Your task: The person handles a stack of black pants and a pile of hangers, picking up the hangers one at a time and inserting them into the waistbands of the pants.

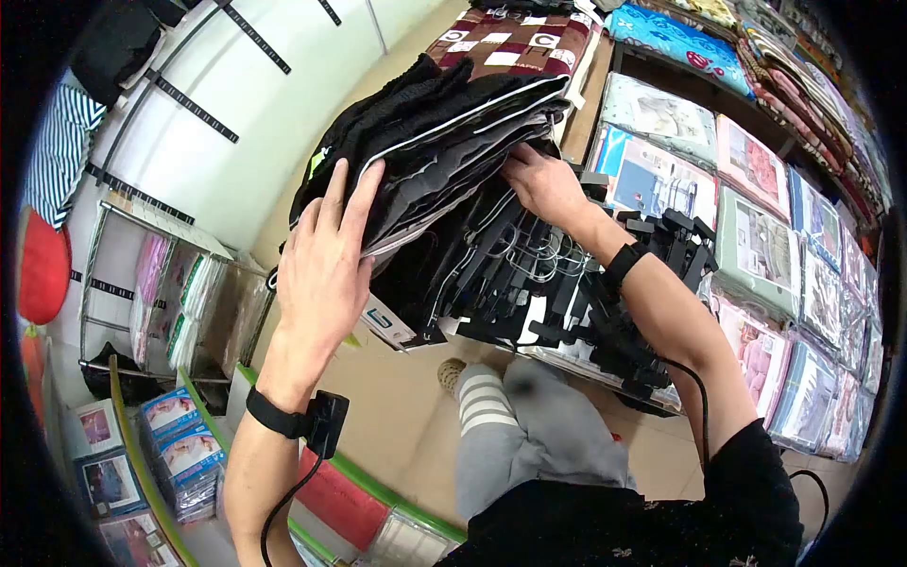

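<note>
A thick stack of folded black and dark grey garments [425, 156], some edged with white piping like track pants, rests in front of me. My left hand [326, 260] lies against its near left side, fingers stretched out over the folds and thumb lower down. At the stack's right end, my right hand [548, 189] has its fingers curled in at the edge of the cloth; the fingertips are partly hidden. Just below that hand lie many black clip hangers [529, 260] with metal hooks, jumbled together.
Behind the stack is a brown checked blanket [515, 42]. Packaged bedding sets [756, 236] fill the display on the right. A wire rack [156, 227] and shelves with packages [179, 435] stand left. The tiled floor [397, 406] shows below.
</note>
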